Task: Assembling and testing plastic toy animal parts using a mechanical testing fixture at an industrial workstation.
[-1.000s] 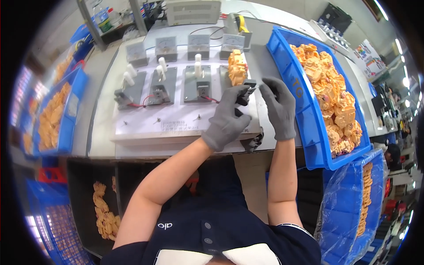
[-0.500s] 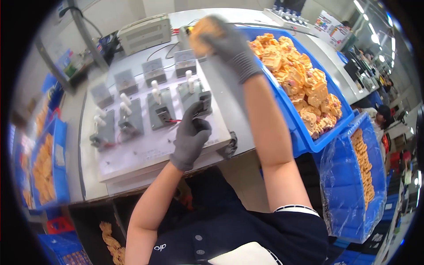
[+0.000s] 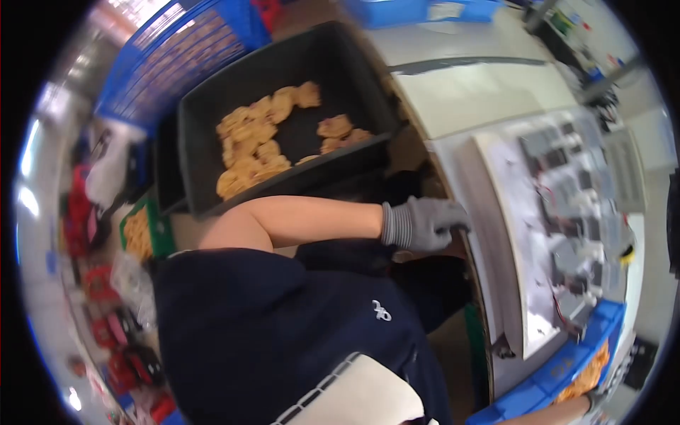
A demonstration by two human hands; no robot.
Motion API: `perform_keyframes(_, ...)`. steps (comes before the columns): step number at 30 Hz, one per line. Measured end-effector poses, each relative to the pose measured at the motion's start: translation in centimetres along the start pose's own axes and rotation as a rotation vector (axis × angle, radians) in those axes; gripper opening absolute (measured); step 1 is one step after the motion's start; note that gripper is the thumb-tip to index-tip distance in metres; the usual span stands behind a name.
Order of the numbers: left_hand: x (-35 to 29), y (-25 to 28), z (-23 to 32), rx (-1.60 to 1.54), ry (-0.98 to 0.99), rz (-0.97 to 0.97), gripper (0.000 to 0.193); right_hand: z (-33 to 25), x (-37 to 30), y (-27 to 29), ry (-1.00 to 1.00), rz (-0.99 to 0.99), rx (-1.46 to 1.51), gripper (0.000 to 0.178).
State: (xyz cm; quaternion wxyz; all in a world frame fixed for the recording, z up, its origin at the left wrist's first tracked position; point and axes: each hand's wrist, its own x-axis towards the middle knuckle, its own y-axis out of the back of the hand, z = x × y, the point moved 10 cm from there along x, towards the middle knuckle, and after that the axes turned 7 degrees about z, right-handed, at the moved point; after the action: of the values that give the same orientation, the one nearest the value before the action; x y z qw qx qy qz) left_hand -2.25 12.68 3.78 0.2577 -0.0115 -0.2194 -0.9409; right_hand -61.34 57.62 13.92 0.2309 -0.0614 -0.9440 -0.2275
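Observation:
My left hand (image 3: 428, 223), in a grey knitted glove, is at the front edge of the workbench. Its fingers are loosely bent, with the thumb apart, and nothing shows in them. Beside it on the bench is a white test board (image 3: 506, 234) with several grey fixtures (image 3: 559, 205), white pegs and small meters. At the lower right rim, my right hand (image 3: 598, 402) is gloved and mostly cut off, next to a blue bin (image 3: 524, 404) of orange moulded parts (image 3: 586, 375). Its fingers are hidden.
To my left, a black bin (image 3: 283, 191) holds several orange moulded parts (image 3: 248, 138). Behind it stands a blue crate (image 3: 180, 64) of similar pieces. A green bin (image 3: 161, 234) with pale parts and several red things (image 3: 99, 283) lie farther left.
The view has swung left, bringing the black bin into sight. My left hand has left the fixtures for the bench edge. The orange part my right hand held is out of sight.

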Motion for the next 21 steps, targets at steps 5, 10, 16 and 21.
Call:
perform_keyframes(5,-6.8,14.9,-8.6,0.194,0.139,0.633,0.029,-19.9,-13.5,-5.7,0.368,-0.092,0.070,0.031)
perform_keyframes(10,-13.2,26.9,-24.3,0.207,0.708,0.920,0.035,-30.8,-27.1,-5.6,0.415,-0.111,0.197,0.030)
perform_keyframes(16,-26.4,43.9,-41.9,1.241,0.903,0.907,0.043,-28.9,-29.3,-8.3,0.077,-0.190,0.120,0.031)
perform_keyframes(21,-20.8,43.6,-49.8,0.842,0.650,0.539,0.036,-19.5,-26.8,4.1,0.062,-0.030,-0.098,0.027)
